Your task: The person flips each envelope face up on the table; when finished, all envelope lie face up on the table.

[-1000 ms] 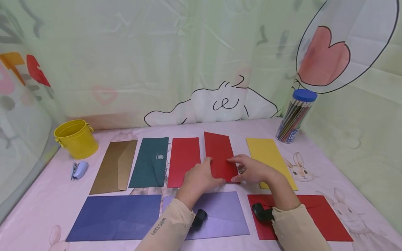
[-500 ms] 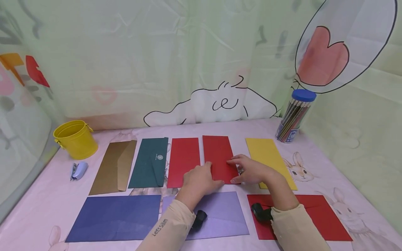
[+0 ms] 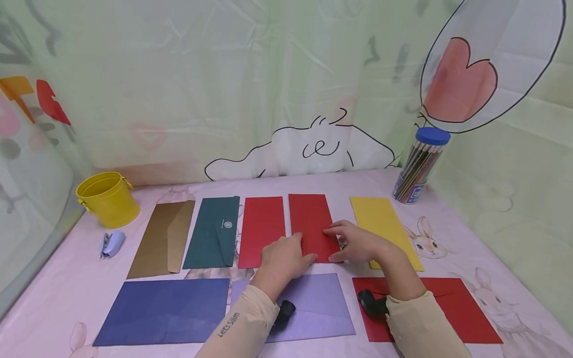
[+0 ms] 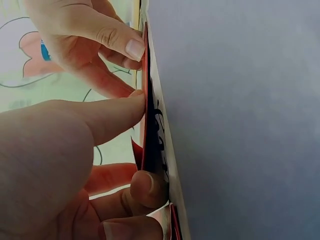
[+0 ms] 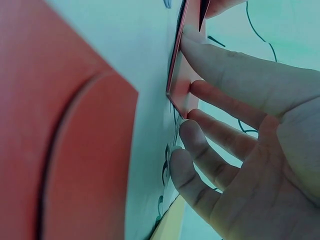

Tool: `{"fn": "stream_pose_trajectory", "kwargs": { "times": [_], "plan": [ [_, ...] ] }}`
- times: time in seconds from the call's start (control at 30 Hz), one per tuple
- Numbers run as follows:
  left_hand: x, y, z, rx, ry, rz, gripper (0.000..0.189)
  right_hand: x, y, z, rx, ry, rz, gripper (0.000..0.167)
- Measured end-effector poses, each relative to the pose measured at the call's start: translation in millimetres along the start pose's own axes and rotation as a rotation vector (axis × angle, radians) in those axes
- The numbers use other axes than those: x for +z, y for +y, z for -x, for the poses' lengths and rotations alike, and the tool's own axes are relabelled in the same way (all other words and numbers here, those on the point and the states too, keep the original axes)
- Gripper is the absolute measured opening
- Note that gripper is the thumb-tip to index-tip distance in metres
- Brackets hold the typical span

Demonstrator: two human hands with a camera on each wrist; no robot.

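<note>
A red envelope (image 3: 312, 214) lies upright on the table in the back row. My left hand (image 3: 285, 256) is at its near left corner, the thumb at the near edge and the forefinger along the left side. On the other side, my right hand (image 3: 360, 243) touches the near right part, its fingertips on the paper and its thumb at the near corner. In the right wrist view the fingers of the right hand (image 5: 215, 125) are spread and only slightly bent. A second red envelope (image 3: 261, 228) lies just left of the first.
Brown (image 3: 154, 243), green (image 3: 210, 233) and yellow (image 3: 385, 228) envelopes share the back row. In front lie blue (image 3: 165, 311), lilac (image 3: 320, 303) and red (image 3: 461, 308) ones. A yellow bucket (image 3: 112, 201) and small stapler (image 3: 113, 243) stand left, a pencil jar (image 3: 418, 166) back right.
The far end of the red envelope between my hands has come down from a slight tilt to flat on the table. Both hands have stayed nearly in place.
</note>
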State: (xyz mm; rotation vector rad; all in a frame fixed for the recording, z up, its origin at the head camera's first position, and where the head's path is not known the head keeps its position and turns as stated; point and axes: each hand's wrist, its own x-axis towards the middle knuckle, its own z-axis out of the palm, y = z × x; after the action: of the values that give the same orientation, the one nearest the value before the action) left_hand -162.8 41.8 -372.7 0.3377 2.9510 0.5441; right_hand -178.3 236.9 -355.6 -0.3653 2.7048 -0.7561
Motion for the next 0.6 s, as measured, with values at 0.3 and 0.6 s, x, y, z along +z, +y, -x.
{"fn": "stream_pose_trajectory", "kwargs": {
  "times": [0.3, 0.6],
  "plan": [
    [-1.5, 3.4, 3.5, -0.001, 0.027, -0.037, 0.060, 0.0, -0.2, -1.2, 0.002, 0.007, 0.017, 0.066],
    [2.3, 19.0, 7.8, 0.089, 0.045, -0.032, 0.057, -10.7, 7.0, 8.7, 0.028, 0.024, -0.057, 0.063]
  ]
}}
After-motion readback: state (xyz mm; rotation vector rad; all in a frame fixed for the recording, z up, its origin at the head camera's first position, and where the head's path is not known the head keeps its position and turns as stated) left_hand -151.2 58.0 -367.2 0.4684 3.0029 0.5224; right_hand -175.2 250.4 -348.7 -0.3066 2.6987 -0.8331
